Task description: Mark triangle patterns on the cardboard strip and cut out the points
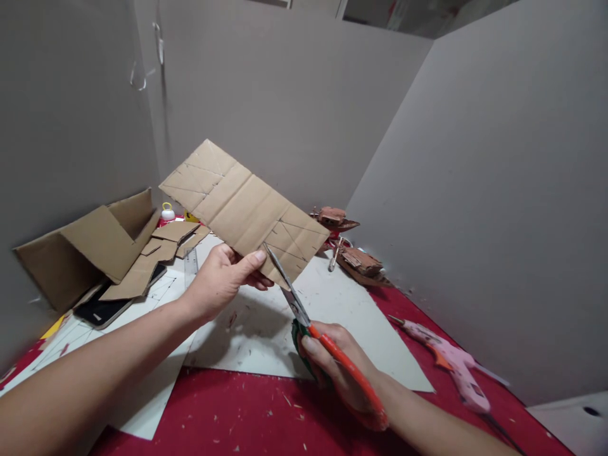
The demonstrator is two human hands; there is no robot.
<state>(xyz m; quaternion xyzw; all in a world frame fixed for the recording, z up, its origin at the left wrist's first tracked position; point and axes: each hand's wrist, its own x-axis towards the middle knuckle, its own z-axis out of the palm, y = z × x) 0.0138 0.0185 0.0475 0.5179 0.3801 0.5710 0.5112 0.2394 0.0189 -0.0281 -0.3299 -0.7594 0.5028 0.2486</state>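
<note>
Scissors [295, 303] at the edge of the line-marked cardboard piece [247, 202]
The left hand [232, 272] pinches the cardboard piece, raised over white paper [384, 335], at eleven o'clock from the right hand [342, 358], whose fingers are closed around the handles; a pink hot glue gun [458, 364] lies at four o'clock from the blades

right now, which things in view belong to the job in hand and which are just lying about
In use:
- marked cardboard, held in the left hand
- scissors, in the right hand, one blade across the cardboard's face

Lying about, untouched:
- glue gun
- ruler
- phone
- scraps
- brown models
</note>
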